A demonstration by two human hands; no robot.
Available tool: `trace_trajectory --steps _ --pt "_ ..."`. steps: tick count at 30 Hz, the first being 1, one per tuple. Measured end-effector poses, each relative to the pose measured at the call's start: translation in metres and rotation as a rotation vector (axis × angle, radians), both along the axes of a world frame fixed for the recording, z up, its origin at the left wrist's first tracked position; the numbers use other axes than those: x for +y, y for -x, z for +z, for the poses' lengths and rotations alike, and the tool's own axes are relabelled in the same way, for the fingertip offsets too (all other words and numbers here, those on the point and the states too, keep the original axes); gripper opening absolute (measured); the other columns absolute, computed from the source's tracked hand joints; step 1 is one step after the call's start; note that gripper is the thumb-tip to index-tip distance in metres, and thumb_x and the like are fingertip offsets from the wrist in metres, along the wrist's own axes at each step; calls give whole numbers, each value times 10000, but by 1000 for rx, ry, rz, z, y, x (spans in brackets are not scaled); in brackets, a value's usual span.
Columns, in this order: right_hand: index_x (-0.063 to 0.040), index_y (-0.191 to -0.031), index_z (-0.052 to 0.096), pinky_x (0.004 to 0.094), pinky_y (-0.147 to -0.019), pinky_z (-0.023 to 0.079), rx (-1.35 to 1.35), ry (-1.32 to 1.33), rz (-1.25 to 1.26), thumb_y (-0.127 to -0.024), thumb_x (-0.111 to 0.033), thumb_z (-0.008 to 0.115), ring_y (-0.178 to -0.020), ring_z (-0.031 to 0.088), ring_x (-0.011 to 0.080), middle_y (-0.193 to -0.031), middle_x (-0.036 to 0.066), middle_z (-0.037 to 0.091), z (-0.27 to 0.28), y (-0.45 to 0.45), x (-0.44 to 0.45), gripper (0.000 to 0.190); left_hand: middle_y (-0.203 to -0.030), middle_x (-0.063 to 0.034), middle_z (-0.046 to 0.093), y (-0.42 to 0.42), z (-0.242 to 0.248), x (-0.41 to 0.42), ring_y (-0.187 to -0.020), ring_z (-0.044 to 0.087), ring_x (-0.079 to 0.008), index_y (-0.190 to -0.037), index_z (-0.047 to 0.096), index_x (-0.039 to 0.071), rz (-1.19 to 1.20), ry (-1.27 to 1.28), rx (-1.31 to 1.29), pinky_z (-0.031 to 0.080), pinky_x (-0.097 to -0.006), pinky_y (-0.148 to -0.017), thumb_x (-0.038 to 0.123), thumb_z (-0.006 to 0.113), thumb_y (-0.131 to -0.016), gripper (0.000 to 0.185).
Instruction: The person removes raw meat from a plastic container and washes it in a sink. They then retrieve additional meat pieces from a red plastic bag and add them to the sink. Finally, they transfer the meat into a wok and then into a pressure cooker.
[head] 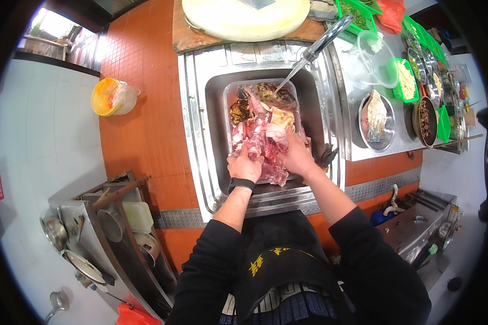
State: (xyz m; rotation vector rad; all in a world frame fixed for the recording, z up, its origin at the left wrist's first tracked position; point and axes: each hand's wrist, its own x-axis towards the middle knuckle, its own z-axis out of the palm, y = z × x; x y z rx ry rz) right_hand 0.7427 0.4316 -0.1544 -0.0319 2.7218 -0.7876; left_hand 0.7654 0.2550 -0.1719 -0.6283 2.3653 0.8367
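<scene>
Raw meat pieces (254,128) with bone and pale fat are heaped in a clear plastic tub (228,95). The tub sits inside a stainless steel sink (215,122). My right hand (297,156) grips a piece of skin-on meat (282,118) at the heap's right side. My left hand (246,165), with a black band at the wrist, rests on the meat at the near left; its fingertips are partly hidden. Water runs from the chrome faucet (327,38) onto dark, browned pieces (274,93) at the tub's far end.
A round cutting board (246,18) with a blade on it lies beyond the sink. On the right counter, a metal bowl (388,140) holds fish, near a pan of chopped meat (425,122) and green baskets (406,81). A yellow bucket (105,97) stands on the left floor.
</scene>
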Motion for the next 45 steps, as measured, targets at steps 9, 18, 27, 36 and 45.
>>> trace_trajectory --steps 9,18,27,36,45 --pt "40 -1181 580 439 -722 568 -92 -272 166 -843 -56 532 -846 689 364 -971 235 663 -8 8 -2 354 -1215 -276 582 17 11 8 -1174 532 -391 -1399 527 173 -118 104 2 426 -412 -1025 447 717 -782 701" --pt "18 -865 682 423 -672 587 -24 -348 33 -847 -72 519 -773 720 333 -816 224 700 -56 34 -12 187 -1275 -200 605 33 -1 9 -1249 504 -346 -1311 605 134 -236 82 70 410 -411 -1055 373 699 -813 561" --pt "-44 -957 741 412 -824 568 -269 -357 -9 -887 -111 513 -969 702 310 -1010 191 712 -44 61 -8 248 -1249 -195 618 36 -18 -7 -1229 522 -343 -1266 644 165 -186 -27 61 407 -404 -1057 384 738 -775 546" --pt "-8 -922 701 353 -755 548 20 357 -144 -881 -299 681 -867 692 223 -874 136 715 28 141 10 295 -1185 -204 652 32 6 -5 -1104 619 -343 -1214 642 44 -239 -91 293 472 -381 -978 289 701 -830 459" --pt "-13 -954 623 266 -530 491 -293 1110 -611 -1016 -316 506 -641 596 121 -810 73 658 84 170 -14 331 -1057 -61 676 138 80 35 -880 619 -125 -1214 596 33 387 -866 305 487 -288 -747 181 556 -982 278"
